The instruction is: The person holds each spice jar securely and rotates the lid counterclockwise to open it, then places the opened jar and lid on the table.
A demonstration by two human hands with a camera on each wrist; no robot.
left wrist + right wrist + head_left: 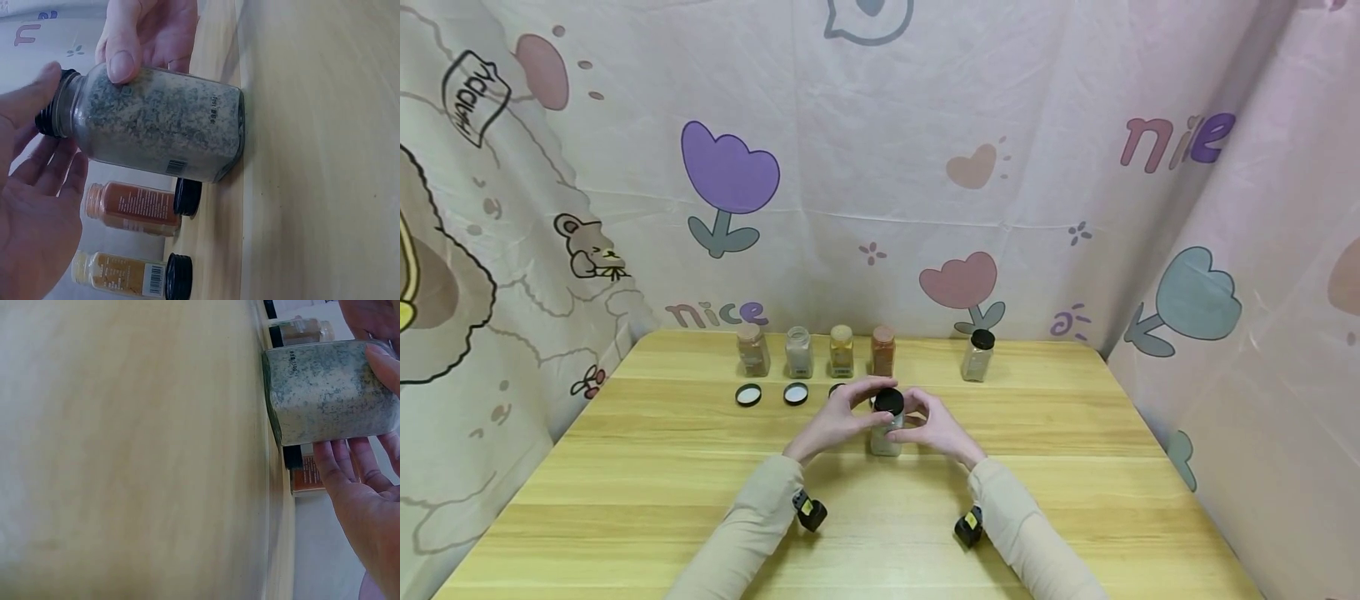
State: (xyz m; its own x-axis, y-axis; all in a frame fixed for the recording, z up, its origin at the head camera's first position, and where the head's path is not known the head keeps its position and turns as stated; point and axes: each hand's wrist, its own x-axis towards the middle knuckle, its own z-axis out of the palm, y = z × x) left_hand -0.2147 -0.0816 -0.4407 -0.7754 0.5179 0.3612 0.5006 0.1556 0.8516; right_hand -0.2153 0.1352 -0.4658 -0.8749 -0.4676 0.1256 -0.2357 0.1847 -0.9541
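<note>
A clear spice jar (886, 446) with green-flecked pale contents stands on the table in front of me, its black lid (889, 401) on top. My left hand (844, 418) grips this lid, thumb on one side and fingers on the other, as the left wrist view shows. Around the jar's body, lower down, my right hand (937, 427) holds on with the thumb (122, 62) against the near face. In the right wrist view, the fingers (344, 464) of the right hand curl along the jar's far side. The jar's base is right at the tabletop.
Behind stand lidless jars in a row: brown (753, 352), whitish (800, 355), yellow (842, 353) and orange-red (883, 352). Black lids (748, 395) lie before them, one partly behind my left hand. A capped jar (978, 358) stands farther right. A printed curtain (865, 167) hangs behind the table.
</note>
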